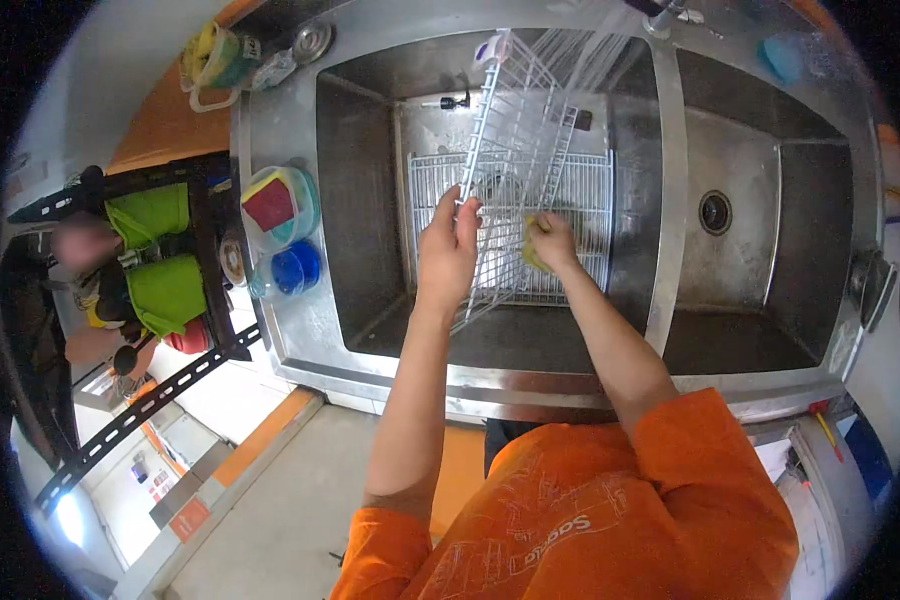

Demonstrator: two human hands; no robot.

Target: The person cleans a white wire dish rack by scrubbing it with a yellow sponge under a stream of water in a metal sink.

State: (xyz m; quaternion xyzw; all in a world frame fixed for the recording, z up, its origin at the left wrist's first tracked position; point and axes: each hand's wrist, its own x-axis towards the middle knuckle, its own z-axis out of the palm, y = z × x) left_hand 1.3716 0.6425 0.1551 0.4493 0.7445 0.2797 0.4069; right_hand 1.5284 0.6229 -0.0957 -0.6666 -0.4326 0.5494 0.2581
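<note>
In the left basin of the stainless steel sink [667, 225], I hold a white wire rack [483, 112] up at a slant. My left hand [448, 255] grips its long left edge, fingers and thumb around the wires. A yellow-green scrubbing pad [534, 251] is in my right hand [555, 238], against or very near the rack's wires; contact is hard to tell. Spraying water [596, 34] falls from the top onto the rack's far part. Beneath, a second white wire rack [594, 289] lies flat on the basin floor, partly hidden.
Left of the basin stand a clear plastic tub with a dark red and yellow sponge [268, 205] and a blue container [295, 268]. A faucet [664, 19] rises behind. The right basin has a round drain [715, 212]. Green bins [166, 294] sit on a dark metal shelf at left.
</note>
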